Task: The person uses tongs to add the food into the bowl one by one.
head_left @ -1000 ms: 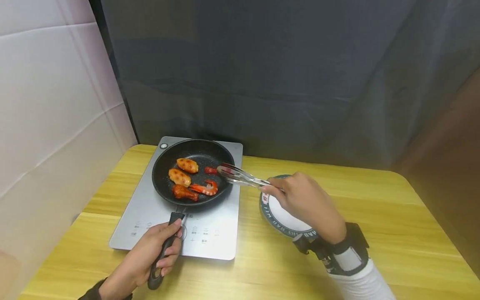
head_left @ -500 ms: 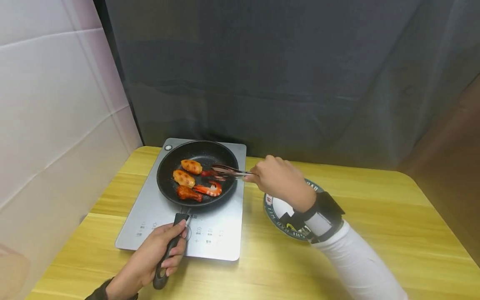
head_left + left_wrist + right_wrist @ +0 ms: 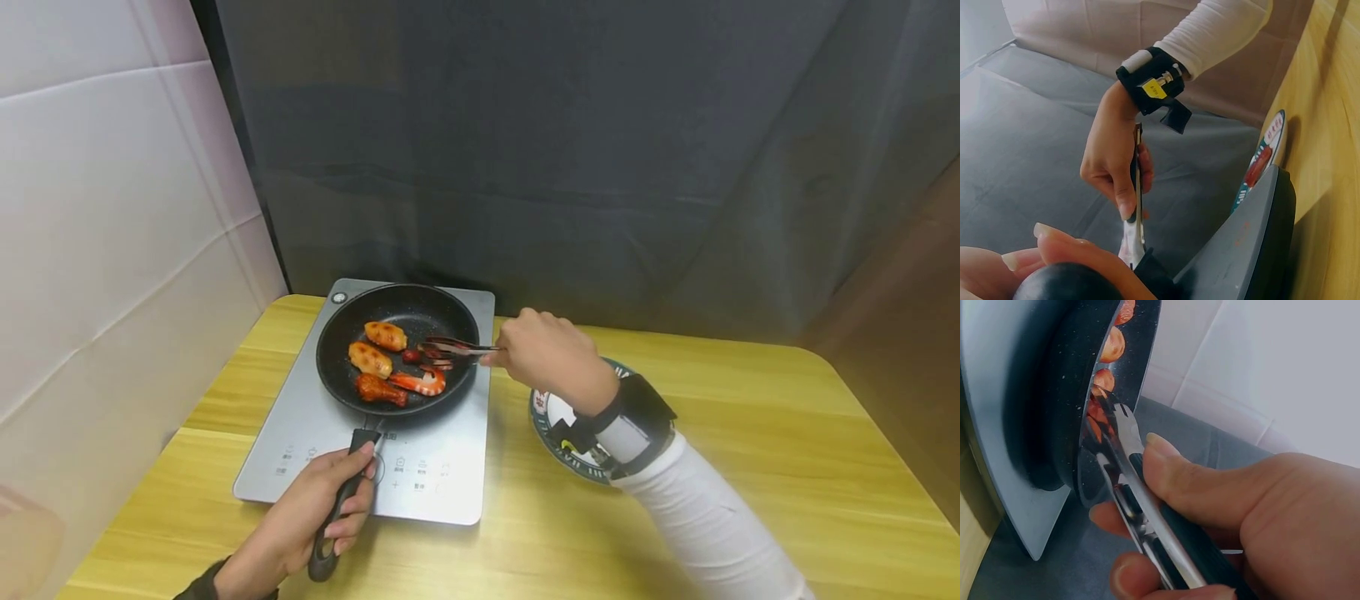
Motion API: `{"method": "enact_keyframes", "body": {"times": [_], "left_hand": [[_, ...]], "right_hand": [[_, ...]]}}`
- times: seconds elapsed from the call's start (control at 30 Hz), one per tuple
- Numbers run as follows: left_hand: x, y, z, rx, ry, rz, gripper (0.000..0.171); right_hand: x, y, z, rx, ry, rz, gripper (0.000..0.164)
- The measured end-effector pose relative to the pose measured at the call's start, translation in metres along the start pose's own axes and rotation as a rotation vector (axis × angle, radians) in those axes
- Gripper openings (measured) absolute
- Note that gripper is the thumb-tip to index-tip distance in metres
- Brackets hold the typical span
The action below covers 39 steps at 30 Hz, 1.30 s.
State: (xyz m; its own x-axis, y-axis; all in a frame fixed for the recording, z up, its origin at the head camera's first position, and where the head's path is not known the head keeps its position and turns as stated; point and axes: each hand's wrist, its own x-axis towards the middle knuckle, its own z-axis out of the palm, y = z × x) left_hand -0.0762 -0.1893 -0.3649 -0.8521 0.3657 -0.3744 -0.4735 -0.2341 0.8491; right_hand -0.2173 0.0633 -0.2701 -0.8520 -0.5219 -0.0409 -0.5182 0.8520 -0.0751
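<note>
My left hand (image 3: 330,500) grips the black handle (image 3: 330,533) of a frying pan (image 3: 442,304). The pan sits on a silver induction cooktop (image 3: 450,492). In the pan lie two browned chicken wings (image 3: 386,335), a drumstick (image 3: 381,390) and a striped orange shrimp (image 3: 422,382). My right hand (image 3: 551,354) holds metal tongs (image 3: 1138,487), their tips down in the pan at a red piece of food (image 3: 412,356). One rounded end of that piece shows past the tips; whether they clamp it I cannot tell.
Under my right forearm stands a white plate with a dark green rim (image 3: 551,437); in the left wrist view a red-brown piece (image 3: 1259,167) lies on it. The wooden table (image 3: 765,467) extends to the right. Dark cloth (image 3: 525,167) hangs behind, pale panels (image 3: 112,208) at left.
My right hand has moved left with the tongs, whose tips reach farther into the pan over the red piece. The left hand keeps its hold on the handle. The view has shifted slightly.
</note>
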Motion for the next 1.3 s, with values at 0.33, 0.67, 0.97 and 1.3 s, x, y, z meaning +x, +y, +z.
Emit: {"method": "enact_keyframes", "body": {"times": [0.33,0.67,0.97,1.3], "left_hand": [[-0.001,0.000,0.000,0.005,0.007,-0.017,0.035],[-0.002,0.000,0.000,0.011,0.011,-0.017,0.034],[-0.002,0.000,0.001,0.011,-0.004,-0.006,0.034],[-0.002,0.000,0.001,0.016,-0.002,0.000,0.035]], "right_hand": [[0.001,-0.002,-0.004,0.010,-0.013,0.014,0.027],[0.002,-0.002,-0.004,-0.007,0.009,-0.024,0.030],[-0.005,0.006,-0.009,0.024,0.012,-0.013,0.035],[-0.047,0.042,0.004,0.109,0.252,-0.049,0.034]]}}
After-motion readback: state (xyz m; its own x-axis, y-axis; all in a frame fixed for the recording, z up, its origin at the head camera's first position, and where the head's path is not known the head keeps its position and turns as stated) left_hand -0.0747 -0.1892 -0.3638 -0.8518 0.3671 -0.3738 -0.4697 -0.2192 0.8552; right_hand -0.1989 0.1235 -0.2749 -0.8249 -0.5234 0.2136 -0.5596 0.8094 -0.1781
